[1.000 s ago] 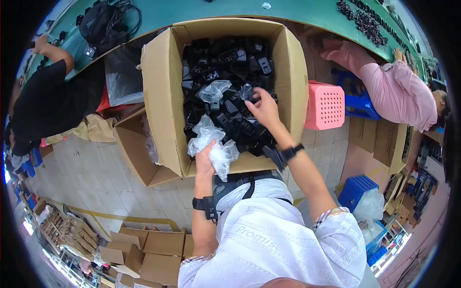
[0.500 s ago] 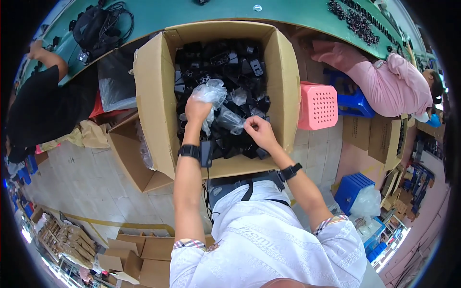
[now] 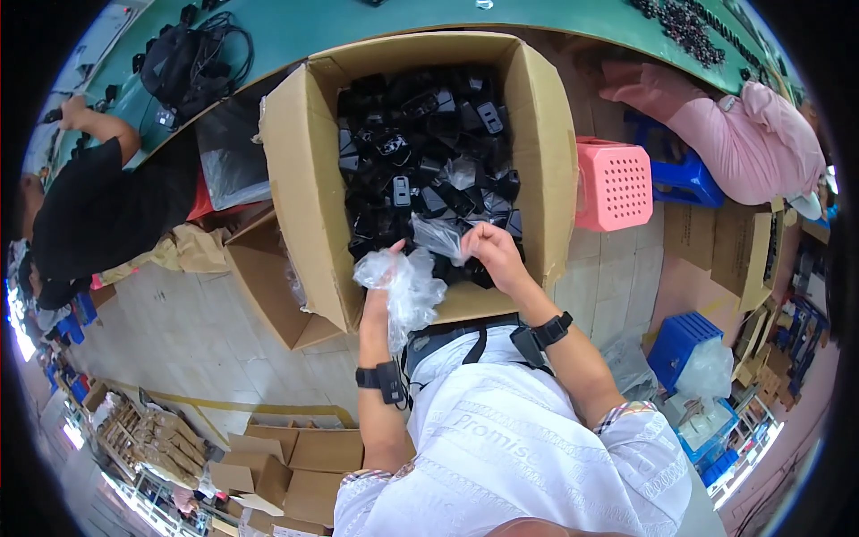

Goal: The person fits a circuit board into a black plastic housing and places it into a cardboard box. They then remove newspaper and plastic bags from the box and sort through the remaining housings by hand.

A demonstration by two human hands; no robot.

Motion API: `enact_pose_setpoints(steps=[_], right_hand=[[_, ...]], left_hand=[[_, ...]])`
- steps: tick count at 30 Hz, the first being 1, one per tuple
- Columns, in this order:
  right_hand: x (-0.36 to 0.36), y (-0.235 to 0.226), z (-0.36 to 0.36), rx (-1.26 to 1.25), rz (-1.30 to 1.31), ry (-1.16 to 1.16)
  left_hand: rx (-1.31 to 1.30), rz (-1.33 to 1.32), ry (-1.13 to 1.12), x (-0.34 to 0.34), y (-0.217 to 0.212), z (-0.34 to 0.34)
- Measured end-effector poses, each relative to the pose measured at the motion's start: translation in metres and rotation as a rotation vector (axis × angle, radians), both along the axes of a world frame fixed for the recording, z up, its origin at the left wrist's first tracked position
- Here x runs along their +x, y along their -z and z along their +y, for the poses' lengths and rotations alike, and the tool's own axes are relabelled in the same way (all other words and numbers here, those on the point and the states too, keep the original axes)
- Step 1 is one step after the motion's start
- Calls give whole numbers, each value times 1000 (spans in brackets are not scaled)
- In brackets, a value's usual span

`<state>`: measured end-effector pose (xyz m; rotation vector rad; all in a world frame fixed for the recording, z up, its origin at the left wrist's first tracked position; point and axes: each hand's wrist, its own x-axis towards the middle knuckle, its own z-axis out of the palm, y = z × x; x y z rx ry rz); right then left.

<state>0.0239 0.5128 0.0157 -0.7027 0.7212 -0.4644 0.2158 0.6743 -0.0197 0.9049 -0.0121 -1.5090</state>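
Observation:
A large open cardboard box (image 3: pixel 548 179) stands in front of me, heaped with small black plastic casings (image 3: pixel 420 134). At its near left corner my left hand (image 3: pixel 383 273) is closed on a bunch of crumpled clear plastic bags (image 3: pixel 410 291), which hide most of its fingers. My right hand (image 3: pixel 497 255) pinches the edge of another clear plastic bag (image 3: pixel 438 235) above the casings. That bag stretches leftward from my fingertips. One more scrap of clear plastic (image 3: pixel 461 172) lies among the casings.
A green table (image 3: pixel 358 20) runs along the far side, with black cables and small parts on it. A pink stool (image 3: pixel 613 183) stands right of the box, a smaller carton (image 3: pixel 268 277) left of it. Two people sit at the table, one in black (image 3: pixel 98 215), one in pink (image 3: pixel 752 143).
My left hand has drawn the bunch of bags back toward me, to the box's near edge, uncovering more casings. My right hand still pinches its bag.

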Motion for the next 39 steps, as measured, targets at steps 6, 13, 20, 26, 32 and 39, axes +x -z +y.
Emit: enact_pose_setpoints(steps=[6, 13, 20, 26, 32, 39], right_hand=[[-1, -27, 1, -324, 127, -414], [-17, -25, 2, -429, 277, -567], [-16, 11, -23, -790, 631, -552], [8, 101, -59, -1342, 1411, -828], [28, 130, -76, -1207, 1454, -1111], [2, 114, -86, -1239, 1360, -608]], left_hand=[[39, -88, 315, 4, -1, -36], [237, -419, 189, -9, 0, -21], [303, -1176, 178, -10, -5, -12], [269, -1522, 121, -8, -7, -10], [267, -1083, -20, -17, -41, 0], [370, -822, -134, -32, 1, 22]])
